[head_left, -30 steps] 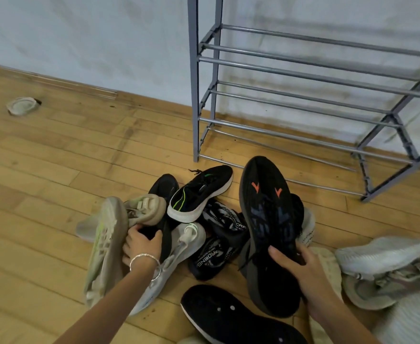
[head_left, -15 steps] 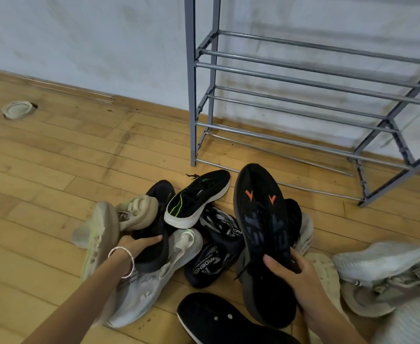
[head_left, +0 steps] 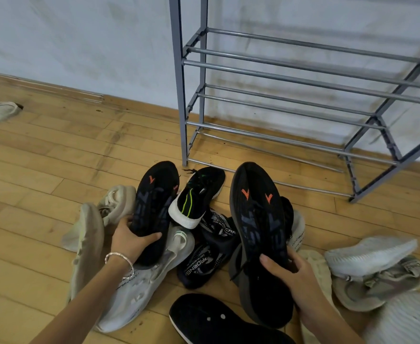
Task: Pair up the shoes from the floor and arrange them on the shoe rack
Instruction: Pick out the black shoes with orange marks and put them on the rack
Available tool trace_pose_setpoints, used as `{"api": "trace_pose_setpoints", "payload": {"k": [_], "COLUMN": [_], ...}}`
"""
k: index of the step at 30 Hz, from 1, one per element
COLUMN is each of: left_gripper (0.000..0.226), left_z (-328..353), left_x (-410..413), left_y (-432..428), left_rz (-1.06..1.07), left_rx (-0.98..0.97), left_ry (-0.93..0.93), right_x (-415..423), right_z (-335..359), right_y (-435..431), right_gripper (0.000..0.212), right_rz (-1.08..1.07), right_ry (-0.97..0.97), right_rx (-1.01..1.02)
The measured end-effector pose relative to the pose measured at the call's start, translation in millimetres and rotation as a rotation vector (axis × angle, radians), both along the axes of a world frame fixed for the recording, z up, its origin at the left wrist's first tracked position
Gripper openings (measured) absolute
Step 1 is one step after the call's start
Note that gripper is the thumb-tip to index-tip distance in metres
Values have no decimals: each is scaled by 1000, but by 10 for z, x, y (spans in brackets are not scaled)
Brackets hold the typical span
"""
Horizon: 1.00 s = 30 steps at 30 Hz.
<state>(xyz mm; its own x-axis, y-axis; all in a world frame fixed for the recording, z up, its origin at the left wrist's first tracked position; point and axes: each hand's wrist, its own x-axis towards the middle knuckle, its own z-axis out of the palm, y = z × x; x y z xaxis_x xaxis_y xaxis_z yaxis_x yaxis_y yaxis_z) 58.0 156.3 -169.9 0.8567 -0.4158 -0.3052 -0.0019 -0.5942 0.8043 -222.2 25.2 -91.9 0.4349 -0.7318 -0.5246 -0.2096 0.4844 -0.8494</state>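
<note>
- Black shoe, sole up, heel gripped in curled fingers of left hand
- second black shoe, sole up, clasped by right hand
- both above shoe pile, toes near shoe rack front edge
- wooden floor stretching wide leftward

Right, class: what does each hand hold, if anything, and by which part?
Left hand grips a black shoe, sole showing, across its near half; right hand grips the matching shoe at its sole's middle.
</note>
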Motion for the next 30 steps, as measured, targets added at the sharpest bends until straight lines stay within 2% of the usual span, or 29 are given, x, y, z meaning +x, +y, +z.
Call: {"api": "trace_pose_setpoints", "payload": {"k": [4,7,9,12,18,22,28,30], "left_gripper": [63,67,63,68,82,64,81,73], "left_z": [276,569,725,772,668,610,471,379], "left_x": [-38,-24,-72,-231,-514,-771,-943,-982], "left_y": [-79,-230,-331,-406,-493,-658,-796,-805], "left_rz": [-22,-25,-89,-146,-192,-214,-227,-244], "left_rx": [-197,-402,-466,-463,-387,-393,-390,-337], "left_ry": [9,150,198,246,302,374,484,437], "right_x": [-19,-28,-26,-21,-29,102,142,106], "right_z": [-18,-18,-12,8,110,149,67,-59], "right_y": [-20,-32,-40,-85,-270,-331,-388,-380], "right_gripper": [28,47,56,60,42,37,25,24], "right_rz": [-14,-32,-44,-77,-158,-136,-144,-161], "right_ry": [3,-1,-6,-31,-73,-92,-83,-57], "right_rx": [-6,5,7,14,-2,-41,-30,-7]}}
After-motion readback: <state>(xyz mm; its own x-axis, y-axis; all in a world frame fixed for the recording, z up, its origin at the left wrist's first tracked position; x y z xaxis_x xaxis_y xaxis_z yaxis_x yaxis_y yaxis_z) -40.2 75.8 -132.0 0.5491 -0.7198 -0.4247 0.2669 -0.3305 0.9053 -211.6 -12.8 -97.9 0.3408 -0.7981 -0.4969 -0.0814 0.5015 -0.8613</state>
